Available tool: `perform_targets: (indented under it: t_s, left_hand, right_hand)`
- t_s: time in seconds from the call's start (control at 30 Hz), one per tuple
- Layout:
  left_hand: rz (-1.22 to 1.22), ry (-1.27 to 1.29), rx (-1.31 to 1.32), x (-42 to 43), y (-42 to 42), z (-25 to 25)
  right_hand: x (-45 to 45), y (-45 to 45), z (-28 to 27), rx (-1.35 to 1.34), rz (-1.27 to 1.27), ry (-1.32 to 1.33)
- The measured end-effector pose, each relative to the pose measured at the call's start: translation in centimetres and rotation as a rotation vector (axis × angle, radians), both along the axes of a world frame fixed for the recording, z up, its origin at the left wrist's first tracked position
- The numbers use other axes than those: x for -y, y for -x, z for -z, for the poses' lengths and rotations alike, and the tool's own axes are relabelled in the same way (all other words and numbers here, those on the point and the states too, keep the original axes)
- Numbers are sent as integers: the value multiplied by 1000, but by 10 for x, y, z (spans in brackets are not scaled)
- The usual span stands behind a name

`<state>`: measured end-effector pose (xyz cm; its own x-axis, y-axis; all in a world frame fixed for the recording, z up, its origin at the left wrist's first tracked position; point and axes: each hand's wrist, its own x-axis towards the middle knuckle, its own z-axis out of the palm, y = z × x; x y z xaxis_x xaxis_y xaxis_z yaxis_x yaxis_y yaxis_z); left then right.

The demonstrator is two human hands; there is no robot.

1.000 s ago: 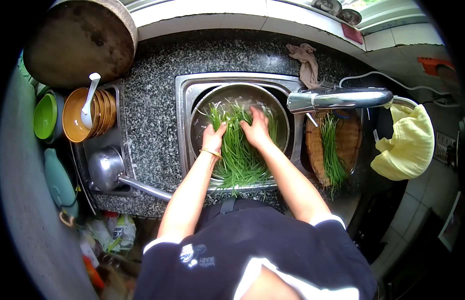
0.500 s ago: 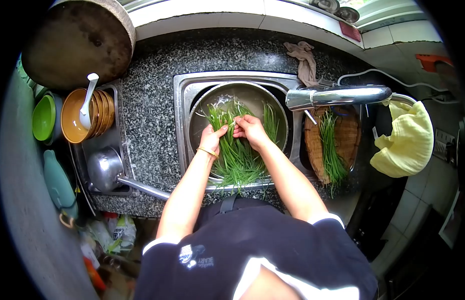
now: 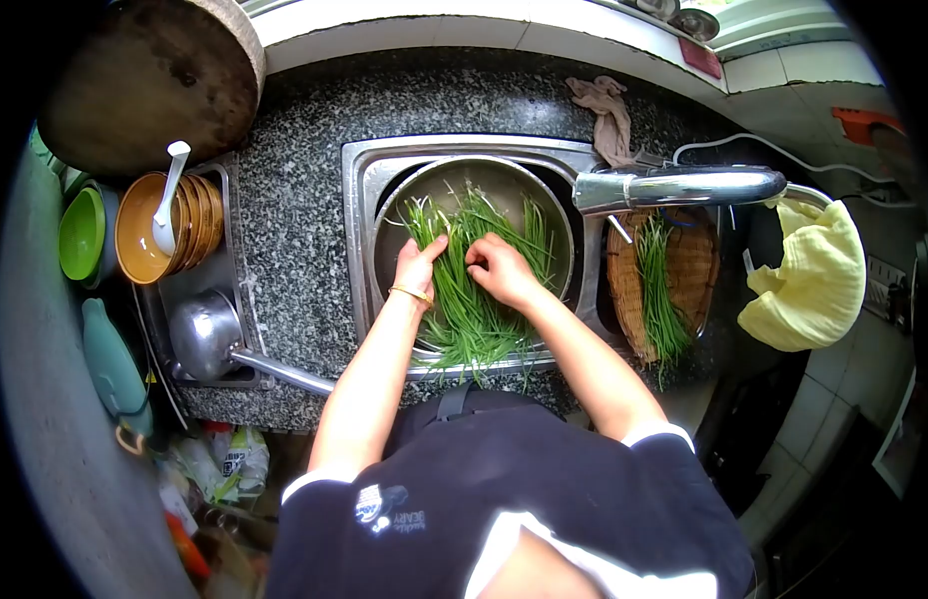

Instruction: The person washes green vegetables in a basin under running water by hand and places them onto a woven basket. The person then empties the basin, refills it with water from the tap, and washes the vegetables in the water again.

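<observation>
A large round metal basin [image 3: 388, 215] of water sits in the sink. Long green chives [image 3: 474, 319] lie in it, their pale ends toward the back and their tips over the front rim. My left hand [image 3: 418, 268] is closed round part of the bunch at the left. On the right side of the bunch, my right hand [image 3: 501, 270] has its fingers curled together over the stems; what lies between the fingertips is too small to make out.
Right of the basin, more chives lie on a woven basket [image 3: 627, 290] under the chrome faucet [image 3: 683, 190]. A metal ladle [image 3: 206, 334] and stacked orange bowls [image 3: 144, 228] stand at the left. A cloth [image 3: 609, 120] lies behind the sink.
My right hand was spread over the chives, then drew in toward my left hand with fingers closed, and has now moved slightly right and down. My left hand has stayed on the bunch.
</observation>
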<state>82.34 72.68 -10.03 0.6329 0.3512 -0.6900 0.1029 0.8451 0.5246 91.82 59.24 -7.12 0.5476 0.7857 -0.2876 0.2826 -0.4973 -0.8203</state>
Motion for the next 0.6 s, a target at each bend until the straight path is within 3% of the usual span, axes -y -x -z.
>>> perform_targets:
  t_s: [0.03, 0.1, 0.17, 0.47, 0.53, 0.6]
  left_hand:
    - [16, -74, -54, 1, -2, -3]
    - [30, -148, -108, 3, -4, -3]
    - [233, -516, -202, 6, -2, 2]
    - [372, -544, -314, 3, -5, 6]
    - [271, -287, -251, 5, -7, 4]
    - [263, -337, -243, 12, -8, 2]
  right_hand:
    - [1, 4, -4, 155, -41, 9]
    - [3, 6, -5, 121, -27, 31]
    - [4, 8, 1, 136, -3, 28]
    - [12, 9, 15, 198, -10, 24]
    - [12, 10, 14, 212, -12, 40]
    - [12, 12, 15, 224, -14, 56]
